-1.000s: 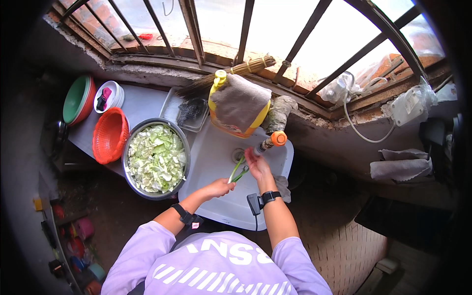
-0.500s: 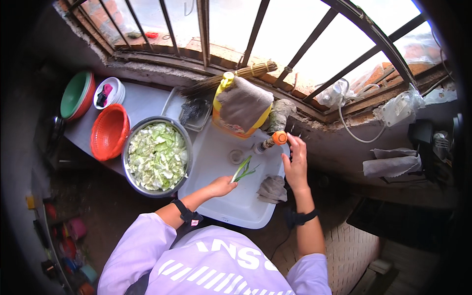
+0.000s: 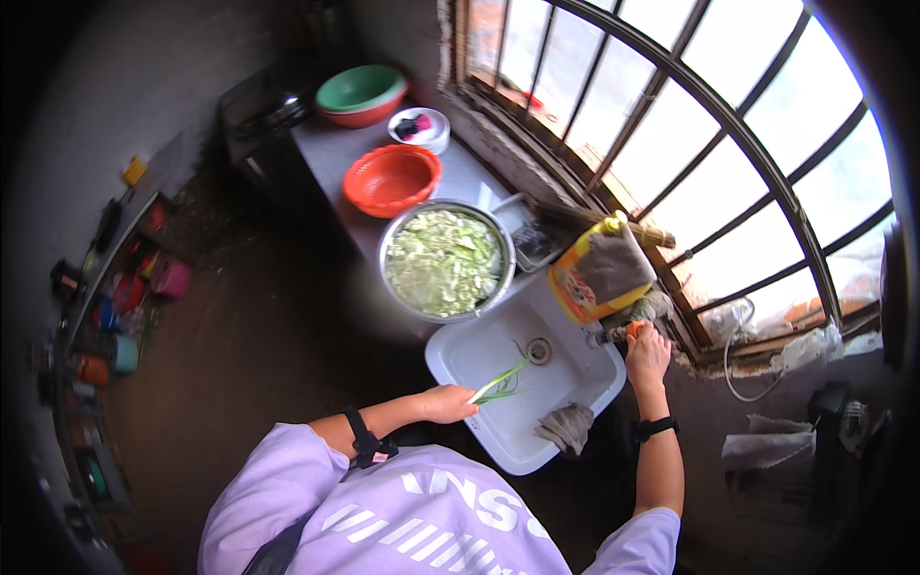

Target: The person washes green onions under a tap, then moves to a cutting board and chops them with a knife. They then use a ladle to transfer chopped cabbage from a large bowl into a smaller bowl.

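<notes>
My left hand (image 3: pixel 448 403) is closed round a small bunch of green onions (image 3: pixel 498 385), held over the near left side of the white sink (image 3: pixel 470 335). The green tops point toward the drain (image 3: pixel 540 351). At the sink's right edge, my right hand (image 3: pixel 649 353) grips the orange tap knob (image 3: pixel 635 329); its fingers wrap over it and partly hide it. I cannot make out running water at the spout. A grey cloth (image 3: pixel 567 426) hangs on the sink's near right rim. Left of the sink stands a metal bowl (image 3: pixel 386 278) full of chopped cabbage (image 3: pixel 446 261).
Behind the sink stands a yellow jug (image 3: pixel 578 278) with a cloth over it. An orange basket (image 3: pixel 391 180), white bowls (image 3: pixel 433 136) and a green basin (image 3: pixel 360 88) line the counter (image 3: pixel 326 158). A barred window (image 3: pixel 671 134) rises at the right. Shelves (image 3: pixel 105 287) stand far left.
My view has turned left, so the scene sits rotated. My right hand, open beside the tap knob before, is now closed on it. My left hand still holds the green onions.
</notes>
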### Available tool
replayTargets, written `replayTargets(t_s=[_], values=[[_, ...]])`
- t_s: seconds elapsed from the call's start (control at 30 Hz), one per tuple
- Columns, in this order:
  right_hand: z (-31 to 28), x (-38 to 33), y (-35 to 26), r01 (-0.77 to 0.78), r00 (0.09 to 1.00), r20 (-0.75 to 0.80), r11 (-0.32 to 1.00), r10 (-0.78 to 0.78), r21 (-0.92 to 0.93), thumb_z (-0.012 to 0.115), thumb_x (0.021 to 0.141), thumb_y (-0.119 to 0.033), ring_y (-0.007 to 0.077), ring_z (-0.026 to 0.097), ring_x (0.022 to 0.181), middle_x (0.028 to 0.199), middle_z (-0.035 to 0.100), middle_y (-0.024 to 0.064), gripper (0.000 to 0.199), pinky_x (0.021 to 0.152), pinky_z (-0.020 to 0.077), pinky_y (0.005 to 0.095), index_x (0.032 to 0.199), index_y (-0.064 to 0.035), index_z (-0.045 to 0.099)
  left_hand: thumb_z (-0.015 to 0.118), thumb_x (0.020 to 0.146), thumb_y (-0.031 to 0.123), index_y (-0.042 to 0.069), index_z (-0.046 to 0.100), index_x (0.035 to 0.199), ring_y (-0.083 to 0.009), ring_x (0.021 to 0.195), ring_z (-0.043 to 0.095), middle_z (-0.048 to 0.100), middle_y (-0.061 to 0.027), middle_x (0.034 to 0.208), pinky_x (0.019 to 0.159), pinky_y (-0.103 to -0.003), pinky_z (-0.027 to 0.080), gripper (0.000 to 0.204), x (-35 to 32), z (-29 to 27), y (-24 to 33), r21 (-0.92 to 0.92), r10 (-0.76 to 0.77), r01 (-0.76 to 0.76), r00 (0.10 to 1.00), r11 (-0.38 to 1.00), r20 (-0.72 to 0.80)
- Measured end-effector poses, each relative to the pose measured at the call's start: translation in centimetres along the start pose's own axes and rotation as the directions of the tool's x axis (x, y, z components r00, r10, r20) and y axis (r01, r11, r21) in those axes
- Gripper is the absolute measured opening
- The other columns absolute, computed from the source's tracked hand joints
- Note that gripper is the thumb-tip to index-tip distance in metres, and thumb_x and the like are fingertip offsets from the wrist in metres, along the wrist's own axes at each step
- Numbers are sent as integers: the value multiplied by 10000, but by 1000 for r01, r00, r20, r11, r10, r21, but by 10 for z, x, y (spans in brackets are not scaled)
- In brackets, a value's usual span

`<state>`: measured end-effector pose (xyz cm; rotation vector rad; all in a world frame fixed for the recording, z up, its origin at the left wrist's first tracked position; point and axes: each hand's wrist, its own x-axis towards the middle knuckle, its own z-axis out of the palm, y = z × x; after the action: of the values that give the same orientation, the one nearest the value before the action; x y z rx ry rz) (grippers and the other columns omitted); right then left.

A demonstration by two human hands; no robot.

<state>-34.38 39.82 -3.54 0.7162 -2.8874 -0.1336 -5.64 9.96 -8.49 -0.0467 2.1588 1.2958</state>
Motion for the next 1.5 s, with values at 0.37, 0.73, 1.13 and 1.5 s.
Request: replayTargets(t_s=[0.37,0.73,1.13,1.5], values=[[4,-68,-94,101,994,-59,976,-91,195,676,834,-343,352,527,1059,1146,536,153,530,869,442,511,1266,-82,515,545,955,346,22,592,919,-292,711,635,622,-154,748,648,-427,475,330,-210,43,-71,-184,-219,132,758,974,-615],[20,-164,-473,631,691,13,611,-723,478,653,799,-379,353,620,935,931,664,112,284,806,485,504,911,-119,676,609,927,336,70,624,878,-97,620,522,578,5,688,562,-291,418,271,-482,193,-275,-764,-763,-201,100,613,-639],[13,-267,-886,795,458,73,445,-886,413,639,793,-458,345,635,968,971,678,107,361,838,483,522,956,-137,668,626,879,384,28,653,857,-98,641,542,590,-16,694,549,-309,425,358,-754,372,-429,-701,-827,-482,-483,526,-288],[8,-275,-1215,809,497,81,495,-864,317,610,739,-317,348,646,995,999,703,129,253,863,459,496,878,-121,688,498,913,551,112,601,708,-125,363,388,450,4,508,349,-294,312,496,-857,412,-587,-359,-859,-925,-280,123,428]])
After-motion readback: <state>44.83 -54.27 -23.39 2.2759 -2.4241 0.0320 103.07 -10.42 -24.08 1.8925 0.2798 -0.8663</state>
